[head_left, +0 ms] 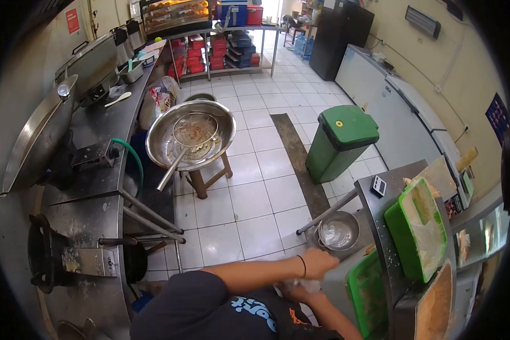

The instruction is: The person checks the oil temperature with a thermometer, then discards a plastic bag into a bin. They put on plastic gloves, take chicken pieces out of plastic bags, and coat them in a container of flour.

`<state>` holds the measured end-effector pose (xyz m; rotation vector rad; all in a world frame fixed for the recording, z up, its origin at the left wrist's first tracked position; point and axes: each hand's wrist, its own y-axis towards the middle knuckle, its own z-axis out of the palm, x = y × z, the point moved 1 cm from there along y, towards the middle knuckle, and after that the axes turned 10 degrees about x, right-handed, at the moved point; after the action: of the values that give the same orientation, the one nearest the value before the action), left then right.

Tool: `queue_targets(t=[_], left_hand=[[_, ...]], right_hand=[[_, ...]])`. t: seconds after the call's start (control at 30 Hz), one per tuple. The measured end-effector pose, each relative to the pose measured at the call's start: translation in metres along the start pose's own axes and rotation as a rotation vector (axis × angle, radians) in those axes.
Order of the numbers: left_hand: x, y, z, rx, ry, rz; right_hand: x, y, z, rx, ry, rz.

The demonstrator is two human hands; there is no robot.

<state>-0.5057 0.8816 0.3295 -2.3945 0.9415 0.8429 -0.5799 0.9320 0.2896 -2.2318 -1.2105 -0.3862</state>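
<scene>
My left hand, with a dark band on its wrist, reaches across my body to the right. Its fingers are closed, and what they hold is hidden. Just below and nearer to me, my right hand is curled against a whitish, translucent thing, which looks like thin plastic and shows between the two hands. Beyond the left hand, a round metal pot with clear plastic in it sits low beside the table leg. A green crate lies to the right of both hands.
A steel table on the right bears a small timer and a green basket. Ahead stand a green bin and a wide metal basin with a strainer on a stool. A steel counter runs along the left.
</scene>
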Motion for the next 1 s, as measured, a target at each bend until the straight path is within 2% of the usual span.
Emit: queue_targets(t=[0.03, 0.13, 0.17, 0.2, 0.23, 0.27, 0.33, 0.37, 0.47, 0.5, 0.6, 0.63, 0.73, 0.77, 0.87, 0.97, 1.0], left_hand=[[-0.016, -0.01, -0.011, -0.021, 0.008, 0.013], [-0.043, -0.047, -0.039, -0.103, -0.006, 0.043], [-0.043, -0.056, -0.038, -0.139, -0.037, 0.04], [-0.043, -0.06, -0.036, -0.17, -0.071, 0.036], [-0.035, -0.053, -0.027, -0.252, 0.012, -0.022], [-0.025, -0.045, -0.022, -0.375, -0.03, 0.009], [-0.013, -0.033, -0.017, -0.632, -0.117, 0.066], [-0.017, -0.033, -0.016, -0.764, -0.06, 0.124], [-0.014, -0.029, -0.01, -0.76, -0.116, 0.313], [-0.014, -0.028, -0.006, -0.762, -0.068, 0.399], [-0.014, -0.029, 0.0, -0.644, -0.272, 0.417], [-0.014, -0.027, 0.004, -0.653, -0.2, 0.396], [-0.014, -0.021, 0.02, -0.478, -0.134, 0.364], [-0.015, -0.018, 0.024, -0.432, -0.124, 0.358], [-0.021, -0.02, 0.018, -0.473, -0.117, 0.392], [-0.027, -0.021, 0.018, -0.357, 0.094, 0.325], [-0.029, -0.022, 0.016, -0.366, 0.051, 0.245]], right_hand=[[-0.018, -0.011, 0.001, -0.147, 0.164, -0.122], [-0.047, -0.014, -0.018, -0.502, 1.213, -0.017], [-0.047, -0.015, -0.023, -0.604, 1.46, -0.074], [-0.047, -0.017, -0.028, -0.718, 1.696, -0.151], [-0.037, -0.023, -0.041, -0.817, 1.816, -0.337], [-0.028, -0.031, -0.052, -0.913, 1.925, -0.527], [-0.004, -0.039, -0.069, -0.86, 1.841, -0.608], [-0.004, -0.039, -0.072, -0.827, 1.773, -0.602], [-0.02, -0.046, -0.067, -0.724, 1.524, -0.47], [-0.023, -0.048, -0.067, -0.803, 1.475, -0.37], [-0.037, -0.047, -0.054, -1.026, 1.768, -0.291], [-0.051, -0.048, -0.04, -0.979, 1.885, -0.511], [-0.062, -0.043, -0.039, -0.622, 1.983, -0.813], [-0.044, -0.044, -0.05, -0.761, 1.984, -0.537], [-0.009, -0.035, -0.072, -0.945, 2.6, -0.312], [-0.014, -0.026, -0.074, -0.538, 2.016, -0.437], [-0.026, -0.023, -0.07, -0.499, 2.0, -0.459]])
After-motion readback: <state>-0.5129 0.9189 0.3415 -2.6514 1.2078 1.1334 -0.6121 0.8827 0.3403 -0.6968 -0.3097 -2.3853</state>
